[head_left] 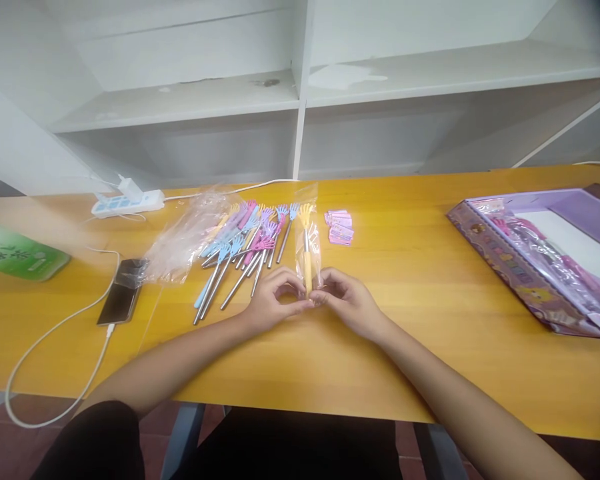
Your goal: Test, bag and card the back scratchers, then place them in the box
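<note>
A yellow hand-shaped back scratcher (307, 257) lies upright in view inside a clear plastic bag (315, 233). At the bag's near end, my left hand (279, 301) pinches it from the left and my right hand (349, 300) pinches it from the right, fingertips almost touching. Left of the bag is a pile of back scratchers (250, 233) in blue, pink, purple and yellow with metal rods. A heap of clear bags (175, 243) partly covers the pile. Small pink and purple cards (340, 233) lie just right of the bagged scratcher.
On the wooden table (260, 373), a purple box (525, 273) with wrapped items stands at the right. A phone (121, 297) with a white cable, a power strip (129, 203) and a green bottle (23, 253) are at the left. White shelves (303, 93) rise behind.
</note>
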A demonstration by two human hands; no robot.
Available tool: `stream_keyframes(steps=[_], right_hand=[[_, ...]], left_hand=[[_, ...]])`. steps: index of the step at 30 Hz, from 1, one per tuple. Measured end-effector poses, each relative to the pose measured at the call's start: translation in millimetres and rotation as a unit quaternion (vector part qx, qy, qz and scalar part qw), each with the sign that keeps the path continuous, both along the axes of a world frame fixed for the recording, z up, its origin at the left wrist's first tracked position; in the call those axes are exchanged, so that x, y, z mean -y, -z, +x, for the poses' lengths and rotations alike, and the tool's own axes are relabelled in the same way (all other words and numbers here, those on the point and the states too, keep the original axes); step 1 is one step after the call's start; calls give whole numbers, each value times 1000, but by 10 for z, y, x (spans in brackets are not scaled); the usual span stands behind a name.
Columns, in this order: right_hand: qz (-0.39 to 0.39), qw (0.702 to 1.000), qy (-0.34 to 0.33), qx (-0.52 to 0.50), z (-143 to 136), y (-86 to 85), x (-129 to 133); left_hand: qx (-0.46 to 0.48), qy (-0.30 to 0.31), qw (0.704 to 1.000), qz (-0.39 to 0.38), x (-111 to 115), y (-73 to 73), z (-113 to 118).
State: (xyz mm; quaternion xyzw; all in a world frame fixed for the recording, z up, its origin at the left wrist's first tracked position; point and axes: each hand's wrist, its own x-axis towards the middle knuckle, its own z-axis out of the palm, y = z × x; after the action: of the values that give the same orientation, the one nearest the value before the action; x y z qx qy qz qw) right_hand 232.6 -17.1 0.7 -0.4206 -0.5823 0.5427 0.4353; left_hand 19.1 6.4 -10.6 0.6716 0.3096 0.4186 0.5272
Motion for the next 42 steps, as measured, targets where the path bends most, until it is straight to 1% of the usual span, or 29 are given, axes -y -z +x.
stream_keyframes(steps=[5, 10, 13, 18, 21, 24, 28, 32, 35, 38, 40, 42], right_hand=[[15, 1000, 7, -11, 4, 8, 6], [2, 999, 19, -38, 6, -31, -6], [-17, 998, 7, -58, -12, -52, -6], [-48, 995, -14, -84, -8, -65, -17], [-73, 994, -24, -77, 39, -54, -50], [-98, 992, -36, -66, 92, -45, -87], [-100, 992, -39, -62, 120, -52, -110], [-100, 991, -64, -56, 129, -64, -97], [-94, 992, -77, -45, 147, -69, -79], [-86, 992, -84, -31, 152, -81, -59], [-91, 991, -97, -32, 141, -94, -50], [-100, 988, -108, -37, 128, -102, -54]], left_hand=[[-22, -22, 999, 16, -21, -15, 0], [26, -26, 999, -2, -48, -21, 36], [42, -31, 999, -4, -51, -7, 52], [22, -24, 999, 2, -52, -25, 45], [29, 2, 999, -23, -51, -38, 44], [53, 25, 996, -74, -47, -17, 53], [65, 42, 986, -148, -60, 24, 63], [80, 65, 970, -219, -82, 26, 48], [56, 83, 967, -233, -81, 36, 29], [40, 89, 969, -227, -87, 48, 10], [34, 98, 969, -224, -100, 32, -9], [14, 131, 965, -228, -104, -9, -33]])
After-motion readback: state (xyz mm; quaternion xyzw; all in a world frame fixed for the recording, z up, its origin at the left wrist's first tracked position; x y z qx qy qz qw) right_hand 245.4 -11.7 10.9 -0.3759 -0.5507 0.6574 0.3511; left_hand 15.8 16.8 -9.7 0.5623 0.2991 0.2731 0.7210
